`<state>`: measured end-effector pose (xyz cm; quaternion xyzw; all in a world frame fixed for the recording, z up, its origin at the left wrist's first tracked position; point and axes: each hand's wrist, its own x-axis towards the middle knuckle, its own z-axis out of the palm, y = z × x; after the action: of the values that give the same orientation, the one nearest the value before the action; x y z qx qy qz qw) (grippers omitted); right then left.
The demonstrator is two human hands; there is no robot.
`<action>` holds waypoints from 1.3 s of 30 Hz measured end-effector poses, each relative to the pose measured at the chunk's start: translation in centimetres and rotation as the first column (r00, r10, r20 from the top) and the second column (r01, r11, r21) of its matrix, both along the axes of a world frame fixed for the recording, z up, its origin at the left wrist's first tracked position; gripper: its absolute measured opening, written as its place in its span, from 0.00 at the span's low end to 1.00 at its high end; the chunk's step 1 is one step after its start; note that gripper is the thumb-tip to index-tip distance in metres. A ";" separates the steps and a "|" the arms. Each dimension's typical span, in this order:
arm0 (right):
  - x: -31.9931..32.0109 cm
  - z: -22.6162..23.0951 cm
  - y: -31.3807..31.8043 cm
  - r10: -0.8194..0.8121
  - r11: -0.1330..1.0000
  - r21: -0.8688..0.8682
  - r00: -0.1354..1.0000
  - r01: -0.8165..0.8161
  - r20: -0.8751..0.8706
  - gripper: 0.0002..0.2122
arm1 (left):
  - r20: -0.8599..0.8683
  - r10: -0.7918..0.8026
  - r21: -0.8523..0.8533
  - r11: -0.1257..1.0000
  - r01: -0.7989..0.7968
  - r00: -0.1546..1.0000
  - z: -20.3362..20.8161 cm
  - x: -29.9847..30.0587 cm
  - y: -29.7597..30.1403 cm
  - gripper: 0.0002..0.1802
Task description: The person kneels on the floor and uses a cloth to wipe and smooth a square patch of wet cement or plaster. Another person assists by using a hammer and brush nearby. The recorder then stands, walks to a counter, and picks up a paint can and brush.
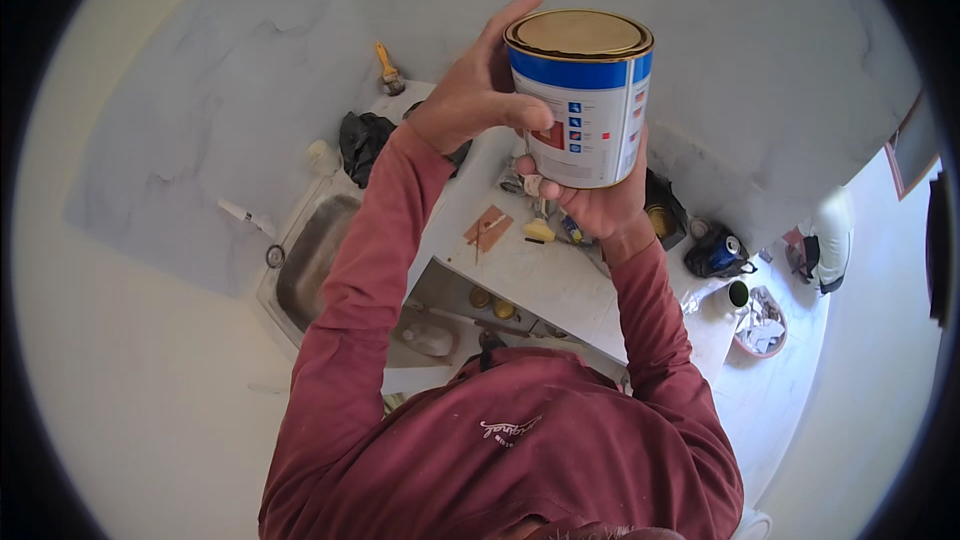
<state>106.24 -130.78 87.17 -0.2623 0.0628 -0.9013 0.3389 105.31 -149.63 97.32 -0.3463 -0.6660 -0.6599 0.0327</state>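
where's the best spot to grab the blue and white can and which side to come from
Probably its side wall, coming from the left as the left hand does, with the right hand supporting it low down. The can is a wide, roughly upright cylinder with no handle in view, and its round lid seems to offer less to hold.

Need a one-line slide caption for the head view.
A blue-and-white lidded can held over a cluttered counter, left hand at its side, right hand under its base.
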 end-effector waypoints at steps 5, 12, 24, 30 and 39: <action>0.2 1.0 -0.4 0.102 0.994 -0.031 0.992 -0.104 -0.073 0.50 | -0.008 0.003 0.035 0.999 -0.003 1.000 1.5 0.8 0.8 0.65; 2.9 2.0 -0.4 -0.092 0.993 0.062 0.985 0.101 -0.145 0.49 | 0.075 -0.142 0.293 0.949 0.114 0.987 0.5 -0.4 -0.2 0.53; 7.2 3.8 -1.8 -0.306 0.919 0.159 0.906 0.362 -0.292 0.40 | -0.158 -0.699 0.551 0.524 0.650 0.697 1.2 -1.2 -0.3 0.52; 7.8 4.3 -2.3 -0.327 0.906 0.161 0.888 0.392 -0.323 0.40 | -0.062 -0.589 0.535 0.662 0.525 0.806 0.9 -1.0 -1.4 0.59; 8.4 5.3 -2.3 -0.389 0.364 0.373 0.503 0.854 -0.772 0.43 | -0.112 -0.536 0.496 0.700 0.514 0.837 1.6 -0.1 -2.1 0.52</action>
<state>114.64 -133.08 92.48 -0.3084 0.6098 -0.7299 -0.0164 105.20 -151.76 98.92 -0.4866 -0.3426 -0.7996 -0.0805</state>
